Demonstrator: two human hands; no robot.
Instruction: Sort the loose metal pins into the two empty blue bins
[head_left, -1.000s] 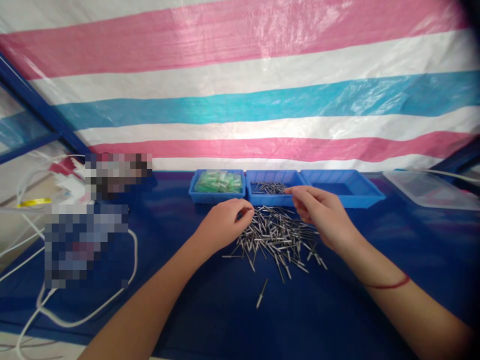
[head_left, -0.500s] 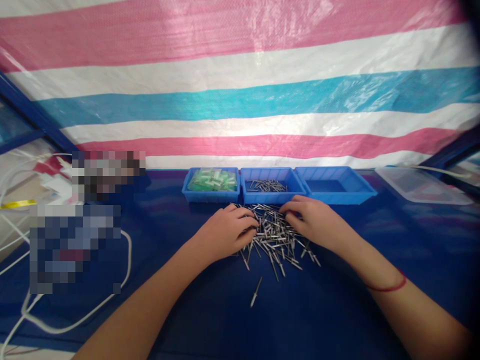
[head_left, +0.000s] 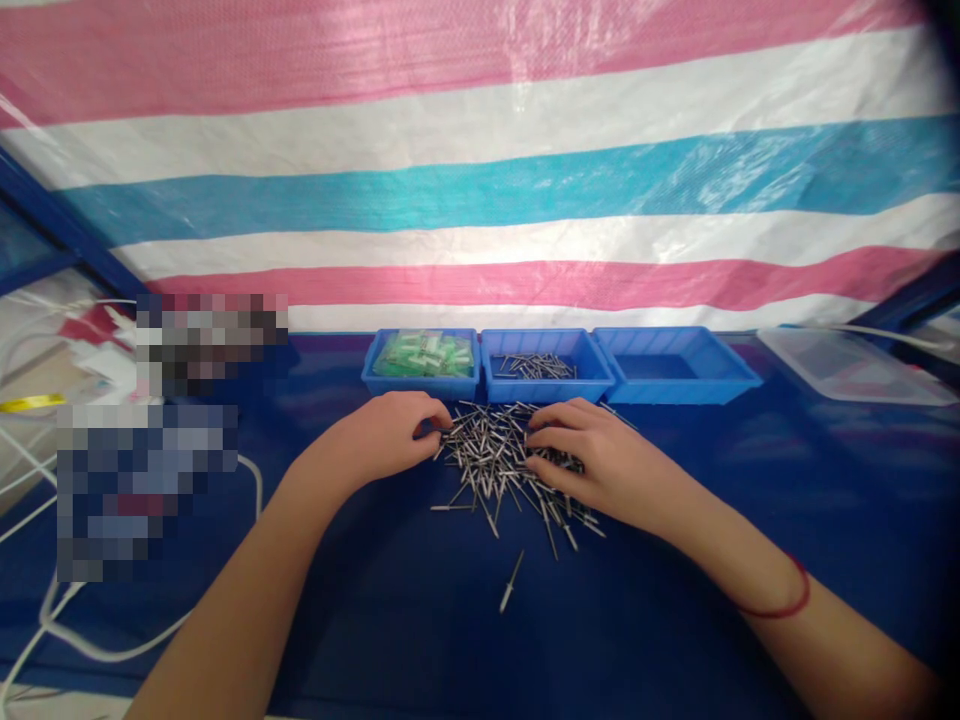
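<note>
A loose pile of pop rivets (head_left: 491,450) lies on the blue table, in front of the bins. My left hand (head_left: 390,435) is at the pile's left edge, fingers curved, with a gap between thumb and forefinger; the fingertips touch the outer rivets. From the right, my right hand (head_left: 600,455) rests over the pile with its fingers spread, covering some rivets. Neither hand visibly grips one. A single rivet (head_left: 511,582) lies apart on the near side. More rivets (head_left: 541,366) are in the middle blue bin (head_left: 551,388).
The left blue bin (head_left: 420,385) holds green-and-white packets (head_left: 427,352). The right blue bin (head_left: 667,390) shows its bare bottom. A clear plastic lid (head_left: 847,365) lies farther right. White cables (head_left: 142,655) and blurred-out items are at left. A striped sheet (head_left: 480,200) hangs behind.
My left hand has moved left, off the pile's middle to its edge. My right hand has moved slightly left and nearer, over the rivets. The pile has spread leftward.
</note>
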